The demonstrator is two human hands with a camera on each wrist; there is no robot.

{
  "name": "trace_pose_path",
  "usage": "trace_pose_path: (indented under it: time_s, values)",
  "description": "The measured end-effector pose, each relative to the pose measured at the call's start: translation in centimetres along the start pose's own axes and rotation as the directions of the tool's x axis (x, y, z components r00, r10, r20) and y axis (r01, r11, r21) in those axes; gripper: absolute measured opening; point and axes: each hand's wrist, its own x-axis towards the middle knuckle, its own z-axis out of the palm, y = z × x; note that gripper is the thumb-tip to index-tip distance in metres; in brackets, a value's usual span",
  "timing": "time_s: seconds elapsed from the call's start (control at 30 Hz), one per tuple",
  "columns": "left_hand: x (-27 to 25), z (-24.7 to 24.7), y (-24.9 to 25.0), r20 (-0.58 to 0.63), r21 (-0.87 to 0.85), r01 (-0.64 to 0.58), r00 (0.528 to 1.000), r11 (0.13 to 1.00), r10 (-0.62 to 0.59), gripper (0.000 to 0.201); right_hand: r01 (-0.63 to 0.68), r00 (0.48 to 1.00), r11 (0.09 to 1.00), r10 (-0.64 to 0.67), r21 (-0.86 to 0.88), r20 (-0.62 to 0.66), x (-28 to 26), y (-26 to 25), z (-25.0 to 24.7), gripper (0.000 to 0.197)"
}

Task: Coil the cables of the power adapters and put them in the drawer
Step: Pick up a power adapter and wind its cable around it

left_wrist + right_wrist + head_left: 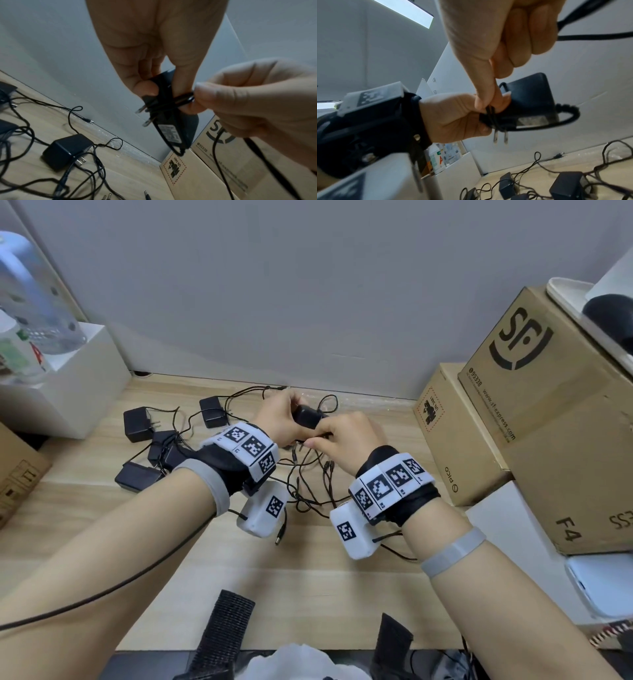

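While left hand (277, 416) grips adapter (306, 416), right hand (346, 436) pinches cable (184, 100) above desk (308, 577).

- Mostly hidden behind both hands in head view: held adapter (306, 416) (only a dark corner visible).
- Label on adapter (169, 133): too blurred to read.
- Cut off at right edge: cardboard box (548, 405).

the power adapters (137, 424) and their cables (310, 481) are black, lying on the pale wood-grain table (308, 577). right of the table, the brown cardboard boxes (548, 412) carry black print and a red dotted diamond. the wrist bands (390, 486) are white with black square codes. behind the table the wall (308, 285) is grey.
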Motion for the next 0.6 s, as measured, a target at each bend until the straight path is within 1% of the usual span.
trace_pose_path:
  time_s: [0.07,0.13,0.2,0.23,0.3,0.37,0.43,0.47,0.53,0.57,0.6]
  values:
    - [0.2,-0.2,0.0,0.021,0.060,-0.022,1.000,0.998,0.021,0.043,-0.030,0.999,0.999,0.032,0.033,-0.040,0.4,0.4,-0.5,0.021]
    - [0.4,-0.5,-0.1,0.065,0.137,-0.023,0.998,0.990,0.014,0.046,-0.044,0.997,0.996,0.049,0.081,-0.065,0.7,0.8,-1.0,0.020]
    - [0.5,-1.0,-0.1,0.156,0.156,-0.030,0.988,0.987,0.005,0.046,-0.023,0.996,0.994,0.031,0.104,-0.083,1.1,1.4,-1.2,0.018]
    - [0.4,-1.2,-0.1,0.214,0.124,-0.041,0.977,0.992,0.013,0.045,-0.013,0.996,0.995,0.022,0.101,-0.090,1.3,1.8,-1.1,0.018]
    - [0.2,-1.9,0.0,0.312,0.009,-0.055,0.949,0.998,0.050,0.041,-0.018,0.995,0.995,0.028,0.098,-0.096,1.3,2.6,-1.0,0.021]
    - [0.1,-2.7,-0.3,0.373,-0.123,-0.046,0.923,0.991,0.089,0.040,-0.042,0.992,0.993,0.055,0.109,-0.112,1.3,3.2,-0.8,0.024]
    - [0.1,-3.1,-0.4,0.427,-0.273,-0.024,0.893,0.962,0.143,0.043,-0.084,0.994,0.994,0.089,0.073,-0.069,1.5,2.8,-0.2,0.024]
    - [0.2,-3.1,-0.5,0.451,-0.349,-0.005,0.876,0.937,0.172,0.047,-0.112,0.993,0.992,0.115,0.060,-0.037,1.6,2.4,0.1,0.021]
    - [0.3,-2.6,-0.3,0.460,-0.532,0.042,0.853,0.846,0.247,0.059,-0.233,0.969,0.963,0.217,0.139,0.120,2.4,2.0,1.1,0.008]
    - [0.3,-2.3,-0.1,0.436,-0.612,0.064,0.859,0.788,0.269,0.067,-0.241,0.963,0.949,0.209,0.202,0.168,2.6,1.7,1.4,0.009]
    - [0.4,-2.0,0.1,0.401,-0.672,0.080,0.875,0.736,0.271,0.075,-0.204,0.976,0.948,0.177,0.244,0.128,2.7,1.7,1.8,0.013]
